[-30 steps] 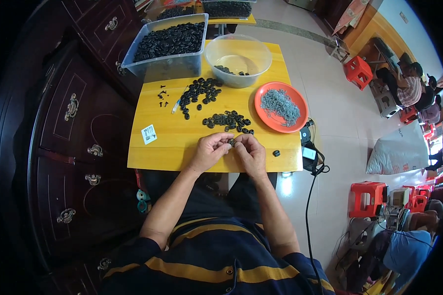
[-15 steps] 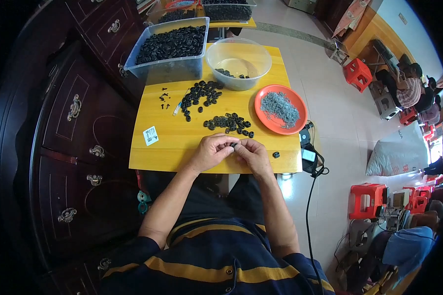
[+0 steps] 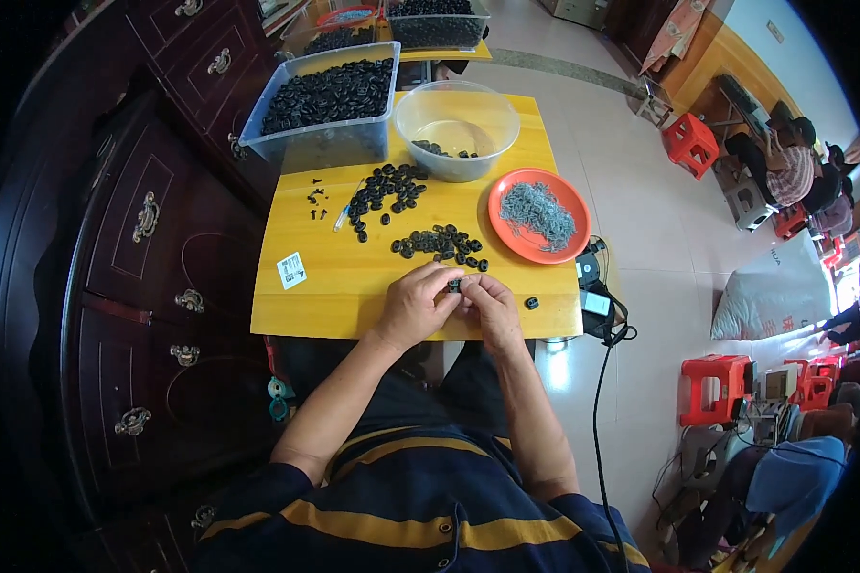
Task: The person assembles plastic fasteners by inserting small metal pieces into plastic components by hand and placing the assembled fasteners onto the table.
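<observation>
Close to the table's front edge, my left hand and my right hand meet with fingertips pinched. Between them is a small black oval plastic piece, gripped from both sides and partly covered by the fingers. Just beyond the hands lies a loose pile of similar black pieces, and a second pile spreads farther back. One single black piece rests right of my right hand. An orange-red plate at the right carries a heap of small grey metallic-looking bits.
A clear bin full of black pieces and a round clear tub stand at the back of the yellow table. Tiny black screw-like parts, a pen-like stick and a white label lie leftward. A black cable hangs at right.
The fingers have shifted around the small black piece, and more of it shows now. My right fingers have drawn in a little. The view has moved slightly.
</observation>
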`<state>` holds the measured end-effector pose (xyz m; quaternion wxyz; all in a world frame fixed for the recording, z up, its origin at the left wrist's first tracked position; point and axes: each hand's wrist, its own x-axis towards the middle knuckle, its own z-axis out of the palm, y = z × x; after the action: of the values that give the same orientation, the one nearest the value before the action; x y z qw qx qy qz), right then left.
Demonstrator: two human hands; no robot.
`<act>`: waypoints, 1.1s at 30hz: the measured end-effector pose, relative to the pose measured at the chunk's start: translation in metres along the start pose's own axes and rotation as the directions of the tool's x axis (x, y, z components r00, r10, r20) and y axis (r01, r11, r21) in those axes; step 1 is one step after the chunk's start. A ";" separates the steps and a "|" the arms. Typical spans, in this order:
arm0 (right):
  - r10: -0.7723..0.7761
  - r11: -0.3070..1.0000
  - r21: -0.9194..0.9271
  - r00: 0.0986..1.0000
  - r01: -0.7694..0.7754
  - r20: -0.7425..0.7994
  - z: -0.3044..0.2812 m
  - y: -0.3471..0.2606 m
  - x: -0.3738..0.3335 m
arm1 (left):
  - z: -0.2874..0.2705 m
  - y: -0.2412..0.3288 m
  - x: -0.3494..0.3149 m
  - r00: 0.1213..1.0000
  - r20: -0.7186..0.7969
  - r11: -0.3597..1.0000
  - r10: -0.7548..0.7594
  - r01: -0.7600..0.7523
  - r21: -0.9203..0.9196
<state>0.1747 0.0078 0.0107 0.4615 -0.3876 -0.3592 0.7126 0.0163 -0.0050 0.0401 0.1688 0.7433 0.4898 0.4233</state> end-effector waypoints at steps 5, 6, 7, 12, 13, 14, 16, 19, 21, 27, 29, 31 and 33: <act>-0.049 0.998 -0.026 0.999 0.049 0.008 0.001 0.001 0.001 | -0.003 -0.001 0.002 0.999 0.032 0.998 -0.028 0.030 -0.057; -0.051 0.998 -0.023 0.999 0.051 0.008 0.001 0.002 0.002 | -0.004 -0.001 0.003 1.000 0.029 0.998 -0.012 0.014 -0.062; -0.073 0.996 -0.051 0.997 0.072 -0.013 0.001 0.004 0.002 | -0.004 -0.001 0.003 1.000 0.026 0.998 0.004 -0.002 -0.067; -0.119 0.989 -0.088 0.992 0.116 -0.037 0.006 0.003 0.001 | -0.005 -0.002 0.003 0.997 0.054 0.997 -0.054 0.057 -0.053; -0.113 0.988 -0.117 0.991 0.105 -0.066 0.008 0.000 -0.001 | -0.004 -0.004 0.003 1.000 0.030 1.000 -0.004 0.005 -0.030; -0.108 0.985 -0.146 0.990 0.094 -0.094 0.010 -0.001 -0.001 | -0.004 -0.004 0.003 1.000 0.031 1.000 -0.005 0.006 -0.029; -0.118 0.984 -0.149 0.988 0.102 -0.100 0.010 -0.001 -0.002 | -0.002 -0.003 0.005 0.999 -0.011 0.999 0.040 -0.040 -0.021; -0.133 0.981 -0.155 0.985 0.116 -0.105 0.010 -0.001 -0.004 | 0.000 -0.005 0.004 0.999 -0.006 0.999 0.039 -0.039 -0.023; -0.139 0.980 -0.157 0.985 0.122 -0.106 0.010 -0.003 -0.005 | -0.001 -0.004 0.002 0.999 0.004 0.999 0.046 -0.046 -0.023; -0.146 0.960 -0.252 0.986 0.123 -0.076 -0.011 -0.004 -0.014 | 0.001 0.003 -0.002 0.998 0.055 0.993 -0.038 0.044 -0.114; -0.245 0.802 -0.584 0.961 0.127 -0.127 -0.025 -0.010 -0.018 | -0.002 -0.002 -0.005 0.979 0.131 0.984 -0.158 0.167 -0.066; -0.305 0.663 -0.740 0.943 0.111 -0.131 -0.033 -0.025 -0.024 | -0.005 -0.017 -0.008 0.979 0.105 0.984 -0.176 0.175 0.021; -0.392 0.413 -0.909 0.911 0.051 -0.127 -0.041 -0.036 -0.027 | -0.004 -0.027 -0.006 0.982 0.058 0.979 -0.180 0.174 0.103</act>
<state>0.2321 0.0001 0.0295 0.3311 -0.6294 -0.6473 0.2743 -0.0041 0.0015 0.0214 0.1854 0.7178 0.5682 0.3571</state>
